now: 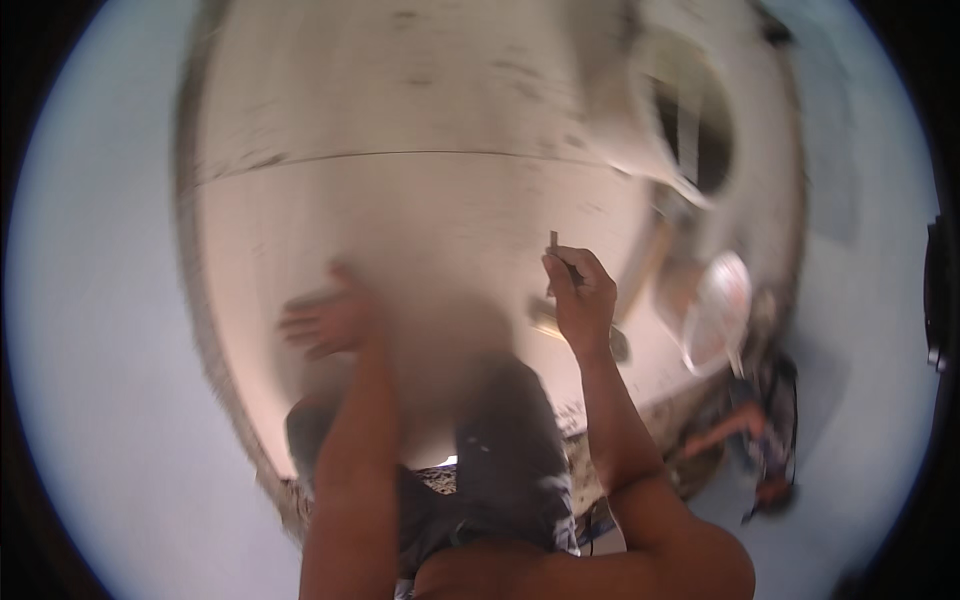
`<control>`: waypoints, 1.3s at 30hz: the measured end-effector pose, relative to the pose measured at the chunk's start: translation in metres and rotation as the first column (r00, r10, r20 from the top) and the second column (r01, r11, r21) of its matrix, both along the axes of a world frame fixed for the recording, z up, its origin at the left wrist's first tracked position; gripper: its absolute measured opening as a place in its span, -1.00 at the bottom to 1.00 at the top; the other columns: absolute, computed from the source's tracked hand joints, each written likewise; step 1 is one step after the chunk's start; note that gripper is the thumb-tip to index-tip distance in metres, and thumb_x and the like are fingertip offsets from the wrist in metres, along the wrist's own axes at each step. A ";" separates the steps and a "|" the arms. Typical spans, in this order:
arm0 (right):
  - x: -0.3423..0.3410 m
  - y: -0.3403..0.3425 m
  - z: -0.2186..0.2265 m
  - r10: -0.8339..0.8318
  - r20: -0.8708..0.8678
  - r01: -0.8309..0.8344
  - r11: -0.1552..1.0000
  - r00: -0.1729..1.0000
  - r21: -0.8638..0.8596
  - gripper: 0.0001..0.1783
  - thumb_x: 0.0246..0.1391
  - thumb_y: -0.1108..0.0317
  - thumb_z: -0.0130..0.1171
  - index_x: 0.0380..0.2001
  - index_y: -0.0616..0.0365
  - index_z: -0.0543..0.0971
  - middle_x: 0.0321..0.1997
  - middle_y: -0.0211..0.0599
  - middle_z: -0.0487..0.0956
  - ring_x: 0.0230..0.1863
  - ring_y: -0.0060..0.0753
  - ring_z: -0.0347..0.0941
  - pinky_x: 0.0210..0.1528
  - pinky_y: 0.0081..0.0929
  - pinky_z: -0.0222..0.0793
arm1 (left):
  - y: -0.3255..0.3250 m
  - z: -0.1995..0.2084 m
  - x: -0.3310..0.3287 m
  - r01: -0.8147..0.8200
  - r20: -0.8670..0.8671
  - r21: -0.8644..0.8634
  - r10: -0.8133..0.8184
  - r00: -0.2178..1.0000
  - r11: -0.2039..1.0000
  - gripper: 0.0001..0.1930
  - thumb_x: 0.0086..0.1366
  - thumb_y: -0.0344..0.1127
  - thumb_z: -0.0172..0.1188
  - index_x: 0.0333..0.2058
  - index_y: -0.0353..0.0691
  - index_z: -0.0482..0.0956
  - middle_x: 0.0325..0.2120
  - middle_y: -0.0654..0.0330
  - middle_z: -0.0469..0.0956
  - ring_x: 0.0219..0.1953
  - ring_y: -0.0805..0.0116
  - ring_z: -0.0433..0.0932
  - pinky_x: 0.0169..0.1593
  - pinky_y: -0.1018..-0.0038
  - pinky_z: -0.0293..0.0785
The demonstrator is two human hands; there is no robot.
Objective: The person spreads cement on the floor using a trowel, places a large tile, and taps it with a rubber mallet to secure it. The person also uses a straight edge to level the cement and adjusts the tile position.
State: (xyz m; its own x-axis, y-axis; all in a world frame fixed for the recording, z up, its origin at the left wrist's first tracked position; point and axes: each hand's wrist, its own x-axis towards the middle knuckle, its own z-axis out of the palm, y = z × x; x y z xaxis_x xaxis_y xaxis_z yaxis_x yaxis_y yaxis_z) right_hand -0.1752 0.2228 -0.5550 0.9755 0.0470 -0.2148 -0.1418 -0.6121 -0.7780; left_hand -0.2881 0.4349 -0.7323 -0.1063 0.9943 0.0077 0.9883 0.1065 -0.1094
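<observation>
My left hand point(330, 318) hovers over or rests on the pale flat board point(420, 220), its fingers spread and nothing held; motion smears it, so contact is unclear. Pinched in my right hand point(588, 300) is a small thin strip point(553, 239), its narrow end sticking up past the fingertips. What kind of piece it is I cannot make out. Behind that wrist lies a yellowish tool point(545, 322) on the board, partly hidden by my forearm. Both forearms reach forward above my dark trousers point(510, 430).
At the far right is a whitish bucket point(645, 85) with a dark inside. A pale plastic tub point(720, 315) is nearer, along the right side. Beyond the board's lower right edge another person point(765, 425) is present. A straight seam point(400, 153) crosses the board.
</observation>
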 end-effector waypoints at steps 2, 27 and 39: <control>-0.006 -0.102 0.026 -0.056 0.231 0.104 0.975 0.971 -0.199 -0.90 0.12 0.50 0.25 -0.28 0.24 0.63 -0.41 -0.25 0.60 -0.45 -0.51 0.51 -0.40 -0.53 0.42 | 0.009 0.006 0.003 -0.013 0.104 0.025 0.011 0.994 1.000 0.15 0.21 0.55 -0.21 0.36 -0.51 -0.07 0.37 -0.39 -0.10 0.43 -0.36 -0.15 0.29 -0.37 -0.15; -0.056 -0.135 -0.093 0.214 0.185 -0.078 0.828 0.959 -0.556 -0.44 0.18 0.00 0.19 -0.03 0.35 0.52 -0.32 0.21 0.60 -0.24 0.15 0.60 -0.17 -0.07 0.50 | 0.018 0.018 -0.030 0.114 0.452 0.028 -0.114 0.885 0.993 0.01 0.27 0.38 -0.10 0.43 -0.23 -0.16 0.41 -0.37 -0.38 0.45 -0.30 -0.53 0.35 -0.27 -0.63; 0.070 -0.284 -0.149 0.296 -0.053 -0.240 0.642 0.954 -0.728 -0.79 0.15 0.19 0.17 -0.33 0.08 0.45 -0.57 -0.41 0.44 -0.53 -0.43 0.40 -0.51 -0.34 0.38 | 0.163 0.057 -0.069 0.790 0.260 -0.298 -0.751 0.607 0.536 0.20 0.06 0.40 0.26 0.41 -0.30 -0.10 0.43 0.00 -0.08 0.47 -0.09 -0.12 0.35 -0.18 0.02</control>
